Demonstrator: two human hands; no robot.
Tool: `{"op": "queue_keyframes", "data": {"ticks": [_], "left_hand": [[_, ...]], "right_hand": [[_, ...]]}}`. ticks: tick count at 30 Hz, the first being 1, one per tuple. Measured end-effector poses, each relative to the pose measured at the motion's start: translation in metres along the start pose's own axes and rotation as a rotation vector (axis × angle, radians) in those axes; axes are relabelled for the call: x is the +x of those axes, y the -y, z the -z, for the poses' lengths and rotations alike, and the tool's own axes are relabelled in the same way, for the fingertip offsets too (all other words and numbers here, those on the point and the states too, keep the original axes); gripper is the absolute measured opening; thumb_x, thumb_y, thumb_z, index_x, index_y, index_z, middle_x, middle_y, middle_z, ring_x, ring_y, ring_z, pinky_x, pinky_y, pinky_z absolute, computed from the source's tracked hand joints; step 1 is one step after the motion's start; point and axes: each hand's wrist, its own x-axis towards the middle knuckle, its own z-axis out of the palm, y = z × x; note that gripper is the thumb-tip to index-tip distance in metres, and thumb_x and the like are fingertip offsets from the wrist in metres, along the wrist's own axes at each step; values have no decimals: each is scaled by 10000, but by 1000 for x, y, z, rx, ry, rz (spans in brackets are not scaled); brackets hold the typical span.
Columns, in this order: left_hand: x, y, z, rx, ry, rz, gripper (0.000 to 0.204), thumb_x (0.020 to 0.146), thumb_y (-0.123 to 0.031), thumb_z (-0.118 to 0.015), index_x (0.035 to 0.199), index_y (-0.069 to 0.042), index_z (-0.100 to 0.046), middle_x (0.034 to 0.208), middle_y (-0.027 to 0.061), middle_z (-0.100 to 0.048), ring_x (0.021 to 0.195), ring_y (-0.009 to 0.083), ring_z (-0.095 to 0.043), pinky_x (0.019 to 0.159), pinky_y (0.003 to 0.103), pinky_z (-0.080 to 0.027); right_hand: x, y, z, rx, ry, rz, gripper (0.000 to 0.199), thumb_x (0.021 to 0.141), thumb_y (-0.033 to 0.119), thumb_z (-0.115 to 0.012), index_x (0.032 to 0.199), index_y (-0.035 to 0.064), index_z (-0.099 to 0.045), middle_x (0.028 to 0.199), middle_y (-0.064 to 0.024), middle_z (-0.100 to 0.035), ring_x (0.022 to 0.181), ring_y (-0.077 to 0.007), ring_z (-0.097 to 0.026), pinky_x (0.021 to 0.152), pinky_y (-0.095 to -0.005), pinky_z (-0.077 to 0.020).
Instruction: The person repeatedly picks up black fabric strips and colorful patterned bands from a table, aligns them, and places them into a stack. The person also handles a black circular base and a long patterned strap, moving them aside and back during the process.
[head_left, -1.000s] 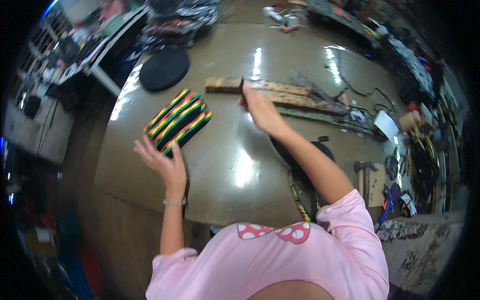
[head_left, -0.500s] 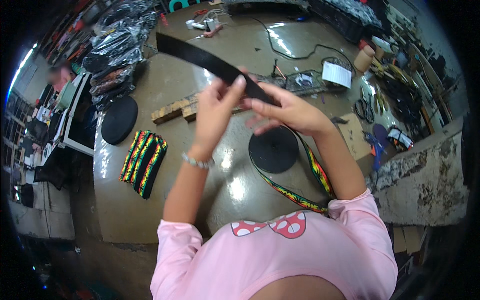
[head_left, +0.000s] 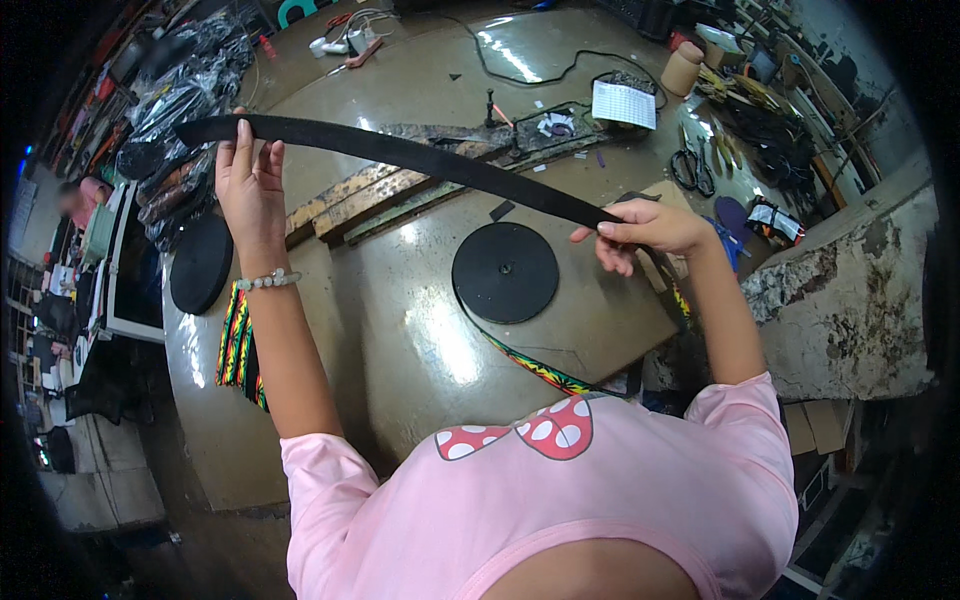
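Observation:
A black webbing strap (head_left: 420,158) stretches between my two hands above the table. My left hand (head_left: 250,180) pinches it near its free left end, thumb and fingers closed on it. The right hand (head_left: 650,232) grips it farther along, and beyond that hand the strap hangs down with a red, yellow and green pattern on its other face. Below, between my arms, a black webbing roll (head_left: 505,272) lies flat; a patterned length runs from it toward my shirt. Folded patterned straps (head_left: 237,345) lie partly behind my left forearm.
Another black roll (head_left: 203,262) lies at the left. Behind the strap is a worn bar (head_left: 370,200) with a small clamp-like fitting. Farther off are a paper sheet (head_left: 625,104), scissors (head_left: 690,172), a tan cone (head_left: 682,68) and a black cable (head_left: 560,80). Plastic-wrapped bundles are stacked at far left.
My hands have moved apart, the left one to the left and the right one to the right. The strap between them has been drawn out into a long span.

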Motion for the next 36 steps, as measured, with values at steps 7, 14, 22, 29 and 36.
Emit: {"op": "queue_keyframes", "data": {"ticks": [7,14,22,29,36], "left_hand": [[-84,23,-82,634,248,-204,218,859,-177,-609,987,-10,-553,836,89,-578,633,147,-586,574,289,-506],[-104,43,-99,174,328,45,226,867,-172,-624,961,21,-551,824,58,-611,557,57,-577,424,195,-443],[-98,70,-68,127,269,344,223,876,-190,-608,957,15,-574,762,30,-617,569,78,-611,391,173,-390],[-41,126,-41,626,249,88,316,883,-298,-597,834,9,-656,659,33,-617,585,106,-593,504,233,-406],[21,176,-25,1393,181,130,441,757,-501,-636,656,-72,-667,655,110,-643,663,303,-594,785,477,-319]], "right_hand": [[34,35,-38,-658,-326,293,645,822,250,-678,1361,58,-381,1232,-125,-528,1130,-183,-497,958,-314,-391],[44,45,-71,-55,-437,331,306,907,171,-553,1139,-25,-517,810,-26,-550,695,-102,-515,701,-262,-453],[26,24,-46,-83,-625,75,200,912,246,-562,934,47,-583,618,70,-450,487,-8,-368,425,-179,-268],[44,56,-14,-364,-826,80,273,874,298,-617,790,39,-604,579,68,-443,502,-17,-370,449,-209,-264],[111,87,43,-493,-707,131,338,885,335,-586,745,27,-584,573,44,-466,519,-43,-400,464,-220,-300]]}}
